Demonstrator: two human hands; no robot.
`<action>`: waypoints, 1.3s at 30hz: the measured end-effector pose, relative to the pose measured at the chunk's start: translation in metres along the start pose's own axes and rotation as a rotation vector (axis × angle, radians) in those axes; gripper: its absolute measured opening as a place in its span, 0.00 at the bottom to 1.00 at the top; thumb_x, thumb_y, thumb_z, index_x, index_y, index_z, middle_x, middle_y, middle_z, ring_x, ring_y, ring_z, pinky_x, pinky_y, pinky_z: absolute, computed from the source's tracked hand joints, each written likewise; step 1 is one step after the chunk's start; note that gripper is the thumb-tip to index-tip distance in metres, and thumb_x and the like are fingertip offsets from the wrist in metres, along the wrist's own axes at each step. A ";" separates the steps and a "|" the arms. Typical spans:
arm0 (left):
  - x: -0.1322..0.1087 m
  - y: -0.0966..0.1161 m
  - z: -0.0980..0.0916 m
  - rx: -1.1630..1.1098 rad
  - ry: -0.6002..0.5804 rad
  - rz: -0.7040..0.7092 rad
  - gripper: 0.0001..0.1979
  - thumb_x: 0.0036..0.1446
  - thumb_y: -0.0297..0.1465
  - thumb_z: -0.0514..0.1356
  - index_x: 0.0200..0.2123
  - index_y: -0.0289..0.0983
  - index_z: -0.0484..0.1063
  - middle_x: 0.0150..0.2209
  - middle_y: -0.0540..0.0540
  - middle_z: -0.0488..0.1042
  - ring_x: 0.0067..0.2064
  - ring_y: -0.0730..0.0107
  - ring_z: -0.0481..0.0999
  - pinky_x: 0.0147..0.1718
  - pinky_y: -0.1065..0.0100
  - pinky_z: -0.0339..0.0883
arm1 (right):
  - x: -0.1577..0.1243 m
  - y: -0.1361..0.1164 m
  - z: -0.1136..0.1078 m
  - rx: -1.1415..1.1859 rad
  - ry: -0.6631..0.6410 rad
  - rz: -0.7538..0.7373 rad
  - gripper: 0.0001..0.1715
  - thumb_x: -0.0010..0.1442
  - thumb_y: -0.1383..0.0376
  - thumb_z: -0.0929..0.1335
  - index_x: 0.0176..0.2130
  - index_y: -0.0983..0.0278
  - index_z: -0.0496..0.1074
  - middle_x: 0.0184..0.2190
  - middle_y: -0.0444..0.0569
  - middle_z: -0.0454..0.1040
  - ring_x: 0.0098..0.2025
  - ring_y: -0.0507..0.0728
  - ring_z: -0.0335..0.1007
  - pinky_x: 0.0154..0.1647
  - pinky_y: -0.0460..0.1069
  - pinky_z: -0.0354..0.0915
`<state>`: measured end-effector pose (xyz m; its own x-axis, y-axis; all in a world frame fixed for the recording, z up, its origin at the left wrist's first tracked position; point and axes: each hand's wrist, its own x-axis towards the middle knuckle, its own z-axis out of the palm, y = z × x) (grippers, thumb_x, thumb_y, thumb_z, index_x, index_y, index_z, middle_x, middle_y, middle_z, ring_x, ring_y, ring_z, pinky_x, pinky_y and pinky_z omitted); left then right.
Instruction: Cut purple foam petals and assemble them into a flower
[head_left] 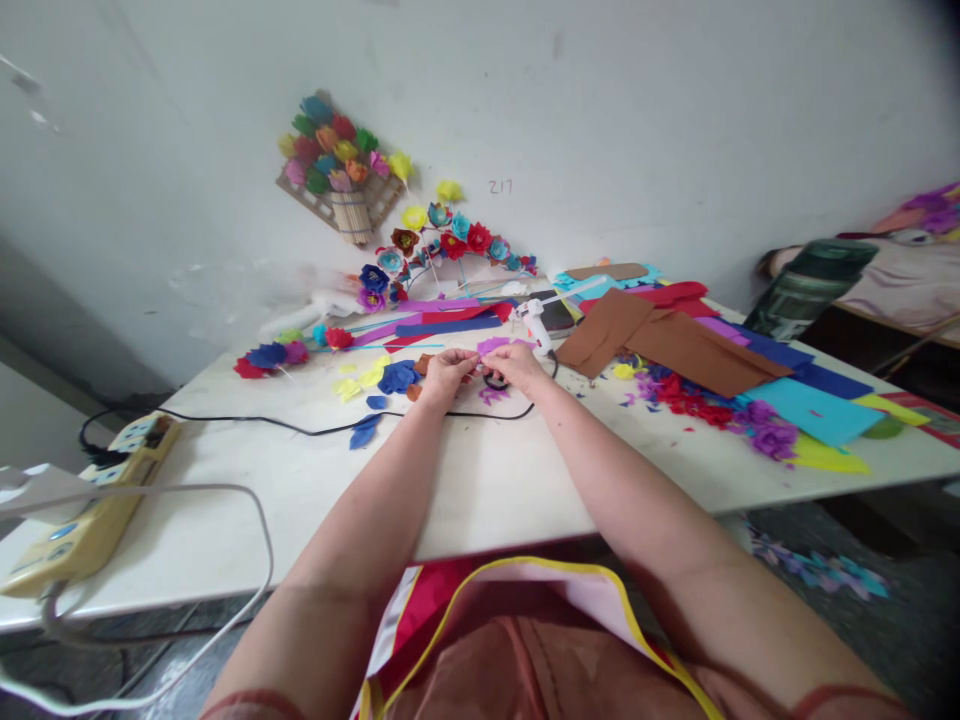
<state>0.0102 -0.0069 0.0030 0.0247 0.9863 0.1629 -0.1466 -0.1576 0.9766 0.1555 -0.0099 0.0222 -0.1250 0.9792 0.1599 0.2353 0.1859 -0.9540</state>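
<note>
My left hand [449,376] and my right hand [520,367] meet over the middle of the white table [510,455]. Both are closed, fingertips pinched together around something small that I cannot make out. Purple paper petals [495,345] lie just behind the fingers. Left of my left hand are blue paper petals [399,377] and yellow petals [373,372]. A white glue gun [534,328] with a long glue stick stands behind my right hand, its black cord [277,421] running across the table.
A power strip [112,505] sits on the left with a white cable [259,510] looping off the edge. Brown paper sheets [697,350] and red paper scraps [690,398] cover the right side. Finished paper flowers [454,245] stand along the wall; a dark green bottle [810,285] is far right.
</note>
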 end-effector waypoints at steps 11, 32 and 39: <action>-0.001 0.000 -0.001 0.028 -0.008 -0.031 0.20 0.33 0.41 0.73 0.26 0.33 0.74 0.18 0.51 0.70 0.18 0.80 0.63 0.17 0.74 0.53 | -0.001 -0.002 0.000 0.038 -0.003 0.029 0.11 0.53 0.69 0.68 0.20 0.68 0.74 0.19 0.46 0.73 0.18 0.47 0.61 0.19 0.42 0.58; -0.001 0.000 -0.001 0.076 -0.028 -0.034 0.21 0.34 0.45 0.71 0.24 0.34 0.73 0.17 0.51 0.68 0.17 0.80 0.62 0.16 0.74 0.50 | 0.001 0.001 -0.001 0.126 0.004 0.052 0.11 0.51 0.71 0.66 0.20 0.68 0.73 0.19 0.47 0.74 0.18 0.47 0.61 0.15 0.40 0.54; 0.000 -0.002 -0.003 0.086 -0.037 -0.012 0.21 0.34 0.45 0.71 0.23 0.34 0.74 0.17 0.52 0.67 0.18 0.79 0.62 0.18 0.73 0.51 | 0.001 0.000 -0.003 0.166 -0.030 0.081 0.13 0.51 0.69 0.66 0.18 0.67 0.72 0.19 0.47 0.74 0.19 0.48 0.61 0.15 0.41 0.54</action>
<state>0.0076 -0.0063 0.0008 0.0625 0.9861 0.1542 -0.0602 -0.1505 0.9868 0.1580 -0.0088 0.0233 -0.1414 0.9870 0.0760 0.0840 0.0885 -0.9925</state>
